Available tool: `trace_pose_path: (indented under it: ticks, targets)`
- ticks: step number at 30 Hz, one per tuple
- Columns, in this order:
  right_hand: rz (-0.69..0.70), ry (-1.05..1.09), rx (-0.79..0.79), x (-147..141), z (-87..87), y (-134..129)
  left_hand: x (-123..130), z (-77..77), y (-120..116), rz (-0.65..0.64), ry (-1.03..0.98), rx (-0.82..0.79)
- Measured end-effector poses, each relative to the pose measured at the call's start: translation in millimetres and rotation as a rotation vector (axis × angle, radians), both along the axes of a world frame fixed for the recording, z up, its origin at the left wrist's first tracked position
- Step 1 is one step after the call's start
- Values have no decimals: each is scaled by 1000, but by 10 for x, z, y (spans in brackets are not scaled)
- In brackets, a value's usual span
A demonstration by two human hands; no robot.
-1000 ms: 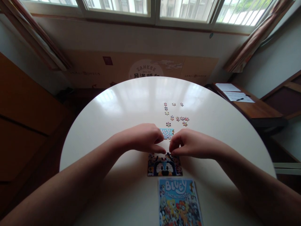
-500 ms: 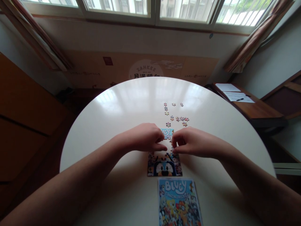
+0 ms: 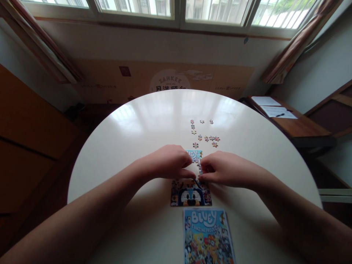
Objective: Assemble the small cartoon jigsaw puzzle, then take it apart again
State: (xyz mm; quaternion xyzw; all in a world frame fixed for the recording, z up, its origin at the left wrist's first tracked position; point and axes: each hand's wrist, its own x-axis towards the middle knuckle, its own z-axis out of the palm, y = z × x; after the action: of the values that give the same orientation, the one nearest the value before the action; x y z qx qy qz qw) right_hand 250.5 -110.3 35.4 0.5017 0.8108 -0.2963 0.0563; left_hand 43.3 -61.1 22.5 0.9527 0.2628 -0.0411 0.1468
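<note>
A partly assembled jigsaw puzzle (image 3: 191,198) lies on the white table, with a dog's face at its near end and blue "Bluey" lettering at its far end. My left hand (image 3: 173,161) rests at its left side, fingers curled and thumb stretched out apart from them. At the right side, my right hand (image 3: 220,167) has thumb and fingers bent around the puzzle's edge column of pieces; the fingertips are partly hidden. Between the hands, a gap in the puzzle shows bare white. Nearer me lies a Bluey picture sheet (image 3: 207,234).
Several loose jigsaw pieces (image 3: 211,138) are scattered beyond the puzzle on the round white table (image 3: 123,139). A brown side desk (image 3: 299,126) with papers (image 3: 279,112) and a pen stands at the right. Windows and curtains are at the back.
My right hand has moved slightly left and nearer me, its thumb and fingers closer to the puzzle's edge. My left hand stays almost in place. The view has shifted a little.
</note>
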Motion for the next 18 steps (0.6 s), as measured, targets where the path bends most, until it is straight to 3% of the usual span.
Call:
trace_pose_path:
  ticks: [18]
  targets:
    - [-29,-21,33,-63,-29,-13,43,27,-101,-40,-50,51]
